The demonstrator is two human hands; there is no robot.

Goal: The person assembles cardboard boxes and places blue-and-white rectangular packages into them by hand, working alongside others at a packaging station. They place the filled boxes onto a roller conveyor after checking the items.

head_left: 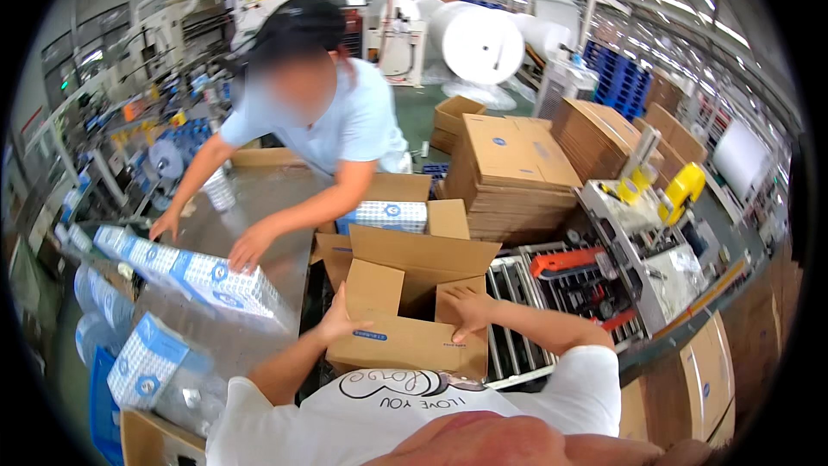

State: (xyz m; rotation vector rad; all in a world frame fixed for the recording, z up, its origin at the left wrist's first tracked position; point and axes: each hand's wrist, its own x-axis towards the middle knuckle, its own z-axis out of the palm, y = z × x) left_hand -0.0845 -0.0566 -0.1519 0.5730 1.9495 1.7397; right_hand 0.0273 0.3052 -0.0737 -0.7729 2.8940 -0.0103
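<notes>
Head view: both hands' grip, left hand (339, 321) and right hand (467, 311), presses flat on open brown carton (405, 341) flaps

White short-sleeved T-shirt, dark looping print on chest; bare forearms, no gloves

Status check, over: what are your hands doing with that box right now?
Left hand on box flap. Right hand pressing the other flap. Box open. Co-worker opposite handling blue-white packs, clear of it.
</notes>
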